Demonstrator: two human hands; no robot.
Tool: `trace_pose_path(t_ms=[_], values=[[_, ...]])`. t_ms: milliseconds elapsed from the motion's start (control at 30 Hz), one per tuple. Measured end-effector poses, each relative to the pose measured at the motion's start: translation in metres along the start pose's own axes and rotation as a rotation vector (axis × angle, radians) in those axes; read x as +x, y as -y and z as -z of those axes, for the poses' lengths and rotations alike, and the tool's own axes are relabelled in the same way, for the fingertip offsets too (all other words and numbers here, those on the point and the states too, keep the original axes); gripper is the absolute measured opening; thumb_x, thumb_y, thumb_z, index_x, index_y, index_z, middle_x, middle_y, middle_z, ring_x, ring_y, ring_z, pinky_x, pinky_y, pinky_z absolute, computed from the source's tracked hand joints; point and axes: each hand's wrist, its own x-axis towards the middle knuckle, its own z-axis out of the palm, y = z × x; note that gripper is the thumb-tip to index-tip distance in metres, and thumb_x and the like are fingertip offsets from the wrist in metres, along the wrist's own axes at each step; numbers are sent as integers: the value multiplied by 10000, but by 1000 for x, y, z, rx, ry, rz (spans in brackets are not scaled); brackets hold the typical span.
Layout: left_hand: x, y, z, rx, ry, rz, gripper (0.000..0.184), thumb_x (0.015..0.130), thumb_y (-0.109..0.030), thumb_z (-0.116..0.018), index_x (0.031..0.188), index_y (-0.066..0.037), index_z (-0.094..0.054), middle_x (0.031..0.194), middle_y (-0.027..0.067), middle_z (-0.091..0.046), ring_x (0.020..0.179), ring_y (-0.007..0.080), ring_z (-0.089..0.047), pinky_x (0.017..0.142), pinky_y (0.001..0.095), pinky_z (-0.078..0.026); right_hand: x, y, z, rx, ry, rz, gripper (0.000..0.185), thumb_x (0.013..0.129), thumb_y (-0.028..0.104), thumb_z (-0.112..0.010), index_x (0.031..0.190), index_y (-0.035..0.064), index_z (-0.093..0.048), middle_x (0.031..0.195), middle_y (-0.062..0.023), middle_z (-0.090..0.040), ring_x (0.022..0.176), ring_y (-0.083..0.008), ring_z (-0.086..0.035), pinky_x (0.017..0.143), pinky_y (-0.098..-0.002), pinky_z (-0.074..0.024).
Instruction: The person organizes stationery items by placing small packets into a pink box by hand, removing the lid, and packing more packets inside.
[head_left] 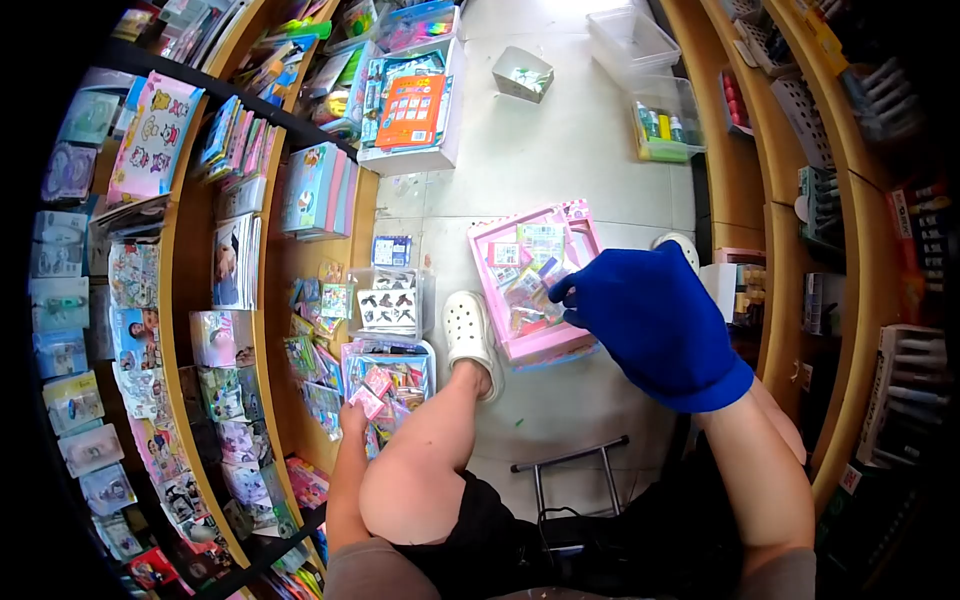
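My right hand, in a blue knitted glove, hovers over the near right side of a pink box on the floor. Its fingertips are pinched together, and I cannot make out what is between them. Small clear packets and cards lie inside the box. Low on the left, my bare left hand grips a small pink packet. Directly beneath that packet is a white bin crowded with colourful small packages. Part of my left hand's fingers is hidden by the packet.
A clear container with dark bow-shaped items stands beside my white clog. Shelves of stationery line the left, and wooden shelves the right. Farther off are a small grey bin and a bottle-filled tub.
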Motion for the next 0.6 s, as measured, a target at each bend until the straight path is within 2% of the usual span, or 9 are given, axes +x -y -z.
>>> trace_pose_path(t_ms=[133, 300, 367, 400, 467, 567, 600], values=[[0, 22, -1, 0, -123, 101, 237, 799, -168, -547, 872, 52, -599, 827, 218, -624, 744, 354, -596, 705, 377, -467, 6, 1, -2, -33, 19, 38, 132, 754, 123, -578, 878, 129, -625, 812, -23, -589, 740, -173, -553, 702, -312, -375], [-6, 24, 3, 160, -257, 238, 229, 790, -155, -552, 888, 47, -597, 864, 218, -621, 774, 353, -591, 723, 381, -466, 13, -2, 0, -88, 18, 36, 138, 752, 155, -585, 880, 153, -636, 810, 2, -591, 742, -156, -551, 694, -315, -370], [-3, 3, 6, 252, -254, 126, 227, 786, -150, -555, 895, 45, -596, 879, 218, -619, 785, 353, -589, 730, 382, -465, 14, -5, 3, -99, 8, 10, 140, 751, 168, -588, 880, 162, -640, 809, 12, -592, 743, -149, -550, 690, -317, -368], [-5, -18, 5, 309, -219, -30, 226, 784, -148, -556, 898, 44, -595, 887, 218, -619, 791, 353, -588, 734, 383, -465, 14, -5, 5, -90, 1, -11, 121, 746, 169, -596, 853, 179, -654, 819, 20, -607, 738, -149, -554, 694, -314, -371], [-27, -97, 9, 523, -117, -537, 258, 766, -138, -563, 964, 27, -576, 1083, 237, -557, 989, 356, -528, 851, 400, -421, 14, -5, 13, -75, 31, -75, 102, 743, 166, -601, 816, 194, -667, 839, 32, -625, 741, -149, -559, 687, -310, -377], [-30, -136, -2, 626, 150, -639, 322, 765, -150, -567, 1044, 10, -552, 1192, 242, -471, 1126, 374, -422, 951, 413, -345, 11, -7, 16, -53, 53, -122, 97, 744, 157, -596, 805, 190, -664, 880, 43, -631, 769, -147, -560, 664, -310, -386], [-25, -131, -8, 643, 127, -654, 342, 759, -150, -571, 1061, 9, -543, 1196, 241, -465, 1128, 382, -413, 963, 417, -333, 7, -9, 15, -46, 19, -119, 95, 743, 156, -597, 803, 190, -662, 896, 47, -631, 780, -145, -560, 660, -309, -388]])
